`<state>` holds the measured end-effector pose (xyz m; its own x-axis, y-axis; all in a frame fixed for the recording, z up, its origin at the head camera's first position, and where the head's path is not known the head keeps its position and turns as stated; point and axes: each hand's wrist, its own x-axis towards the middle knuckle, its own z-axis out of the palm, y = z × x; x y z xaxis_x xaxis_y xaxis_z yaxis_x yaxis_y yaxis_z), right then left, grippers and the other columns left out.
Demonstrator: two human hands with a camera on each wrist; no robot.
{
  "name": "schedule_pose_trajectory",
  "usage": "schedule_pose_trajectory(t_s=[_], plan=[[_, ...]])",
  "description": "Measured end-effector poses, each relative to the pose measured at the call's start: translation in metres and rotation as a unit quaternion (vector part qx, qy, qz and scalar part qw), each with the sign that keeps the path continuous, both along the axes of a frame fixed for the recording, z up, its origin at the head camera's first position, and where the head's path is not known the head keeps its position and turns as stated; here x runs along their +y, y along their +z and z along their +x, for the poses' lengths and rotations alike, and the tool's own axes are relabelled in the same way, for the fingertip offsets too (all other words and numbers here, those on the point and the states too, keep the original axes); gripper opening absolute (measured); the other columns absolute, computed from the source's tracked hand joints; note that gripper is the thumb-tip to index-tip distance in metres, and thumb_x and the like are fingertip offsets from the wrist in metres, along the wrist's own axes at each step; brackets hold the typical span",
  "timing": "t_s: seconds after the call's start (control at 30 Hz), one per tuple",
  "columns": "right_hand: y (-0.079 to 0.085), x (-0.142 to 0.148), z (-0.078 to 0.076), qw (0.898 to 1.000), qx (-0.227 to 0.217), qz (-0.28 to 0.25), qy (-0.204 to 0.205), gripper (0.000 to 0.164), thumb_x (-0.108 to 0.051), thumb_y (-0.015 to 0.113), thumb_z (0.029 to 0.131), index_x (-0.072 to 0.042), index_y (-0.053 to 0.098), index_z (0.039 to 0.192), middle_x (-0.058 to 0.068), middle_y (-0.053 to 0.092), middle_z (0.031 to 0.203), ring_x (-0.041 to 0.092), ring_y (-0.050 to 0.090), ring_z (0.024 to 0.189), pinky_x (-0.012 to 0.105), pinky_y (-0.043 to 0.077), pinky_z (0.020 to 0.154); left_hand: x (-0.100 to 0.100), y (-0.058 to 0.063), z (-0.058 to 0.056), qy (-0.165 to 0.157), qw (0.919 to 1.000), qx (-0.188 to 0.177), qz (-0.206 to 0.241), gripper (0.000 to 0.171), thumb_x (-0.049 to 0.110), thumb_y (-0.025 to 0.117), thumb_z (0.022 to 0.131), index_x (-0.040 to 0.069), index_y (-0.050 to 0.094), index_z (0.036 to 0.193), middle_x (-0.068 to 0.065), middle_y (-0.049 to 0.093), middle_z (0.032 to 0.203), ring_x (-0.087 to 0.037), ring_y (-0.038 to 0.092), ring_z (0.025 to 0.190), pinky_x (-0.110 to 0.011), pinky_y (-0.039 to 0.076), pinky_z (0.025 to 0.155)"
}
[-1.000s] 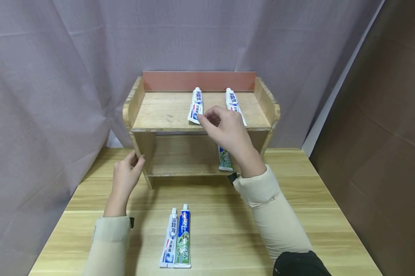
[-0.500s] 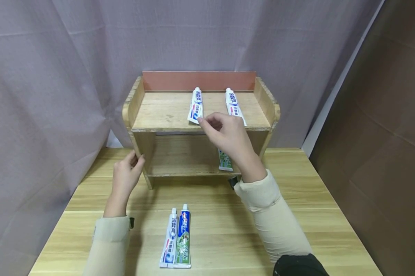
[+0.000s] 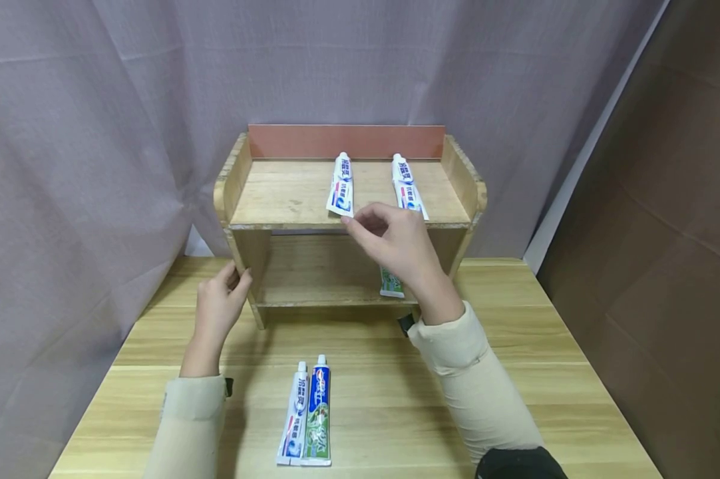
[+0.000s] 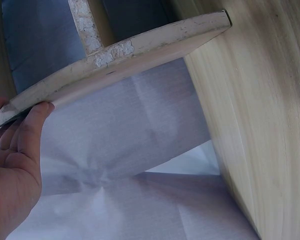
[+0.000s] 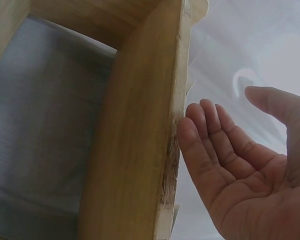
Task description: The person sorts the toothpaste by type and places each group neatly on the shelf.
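A small two-tier wooden shelf (image 3: 276, 193) stands on the table. My left hand (image 3: 219, 299) grips the front edge of its left side panel, thumb on one face in the left wrist view. At the top board's front edge hovers my right hand (image 3: 396, 243), its fingers loosely bent and thumb apart, holding nothing in the right wrist view. Its fingertips are right by the lower end of a white toothpaste tube (image 3: 341, 183). To the right, a second white toothpaste tube (image 3: 406, 183) lies on the top board. My right hand partly hides a green toothpaste tube (image 3: 391, 284) on the lower board.
Side by side on the table (image 3: 360, 399) in front of the shelf lie a white toothpaste tube (image 3: 294, 419) and a blue-and-green toothpaste tube (image 3: 319, 412). A grey curtain (image 3: 126, 133) hangs behind, and a brown cloth (image 3: 653, 199) is at the right.
My right hand has drawn slightly back toward me, away from the top board, uncovering more of the right white toothpaste tube. The left hand and the tubes have stayed in place.
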<state>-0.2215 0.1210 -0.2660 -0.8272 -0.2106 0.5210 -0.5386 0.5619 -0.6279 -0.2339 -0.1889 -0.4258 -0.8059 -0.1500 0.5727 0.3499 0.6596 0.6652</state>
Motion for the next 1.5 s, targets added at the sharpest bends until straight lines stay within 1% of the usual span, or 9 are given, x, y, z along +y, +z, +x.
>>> schedule_pose_trajectory(t_s=[0.23,0.37,0.6,0.77,0.93,1.13,1.3,1.5], plan=[[-0.009,0.0,0.002,1.0,-0.014,-0.013,0.01,0.028,-0.044,0.074,0.09,-0.017,0.075,0.093,-0.007,0.071,0.084,0.008,0.066,0.074,0.026,0.058,0.067,-0.001,0.001,0.001,0.001,0.9999,-0.014,0.006,0.024,0.021,0.064,0.098,0.003,0.073,0.112,-0.021,0.072,0.104,-0.036,0.072,0.097,-0.047,0.062,0.081],[-0.016,0.001,0.001,1.0,-0.013,-0.019,0.016,0.027,-0.042,0.077,0.088,-0.015,0.075,0.091,-0.006,0.072,0.085,0.008,0.067,0.074,0.025,0.06,0.069,-0.001,0.001,0.001,-0.004,0.9999,-0.014,0.003,0.024,0.021,0.063,0.098,0.004,0.072,0.113,-0.021,0.072,0.105,-0.036,0.072,0.098,-0.046,0.062,0.082],[-0.025,0.001,0.003,1.0,-0.007,0.0,0.004,0.028,-0.043,0.079,0.086,-0.016,0.074,0.091,-0.008,0.072,0.084,0.006,0.067,0.073,0.024,0.059,0.067,0.0,0.001,0.001,-0.005,1.0,-0.008,0.002,0.023,0.02,0.063,0.098,0.004,0.073,0.112,-0.02,0.072,0.105,-0.036,0.072,0.097,-0.047,0.062,0.082],[-0.032,0.001,0.006,1.0,-0.018,-0.006,0.004,0.029,-0.046,0.079,0.085,-0.017,0.073,0.09,-0.009,0.071,0.084,0.006,0.067,0.072,0.024,0.06,0.065,-0.001,0.0,0.0,-0.005,1.0,-0.007,0.003,0.021,0.02,0.064,0.097,0.005,0.073,0.11,-0.02,0.073,0.104,-0.035,0.073,0.097,-0.047,0.062,0.082],[-0.041,0.001,0.008,0.999,-0.037,-0.013,0.006,0.029,-0.046,0.079,0.085,-0.018,0.073,0.091,-0.009,0.071,0.084,0.007,0.068,0.073,0.024,0.06,0.067,-0.001,0.0,0.001,-0.004,1.0,-0.008,0.004,0.021,0.02,0.064,0.097,0.005,0.073,0.109,-0.02,0.073,0.103,-0.035,0.073,0.096,-0.047,0.062,0.082],[-0.05,0.0,0.009,0.999,-0.046,-0.011,0.005,0.03,-0.047,0.078,0.085,-0.018,0.074,0.091,-0.008,0.071,0.084,0.007,0.068,0.073,0.023,0.06,0.067,-0.001,0.0,0.001,-0.002,0.9999,-0.014,0.004,0.022,0.022,0.063,0.098,0.005,0.073,0.108,-0.02,0.073,0.102,-0.036,0.073,0.096,-0.048,0.062,0.081],[-0.058,-0.001,0.01,0.998,-0.057,-0.019,0.016,0.029,-0.046,0.079,0.085,-0.018,0.073,0.091,-0.007,0.071,0.085,0.008,0.068,0.074,0.023,0.061,0.068,-0.001,0.0,0.001,-0.005,0.9998,-0.02,0.005,0.023,0.022,0.063,0.099,0.004,0.072,0.11,-0.021,0.073,0.103,-0.037,0.072,0.097,-0.047,0.062,0.082],[-0.066,-0.003,0.011,0.998,-0.054,-0.031,0.03,0.03,-0.043,0.081,0.084,-0.015,0.073,0.09,-0.006,0.071,0.084,0.007,0.069,0.074,0.022,0.061,0.068,-0.001,0.001,0.001,-0.008,0.9997,-0.021,0.007,0.024,0.021,0.062,0.099,0.003,0.072,0.111,-0.022,0.073,0.104,-0.037,0.072,0.097,-0.047,0.062,0.081]])
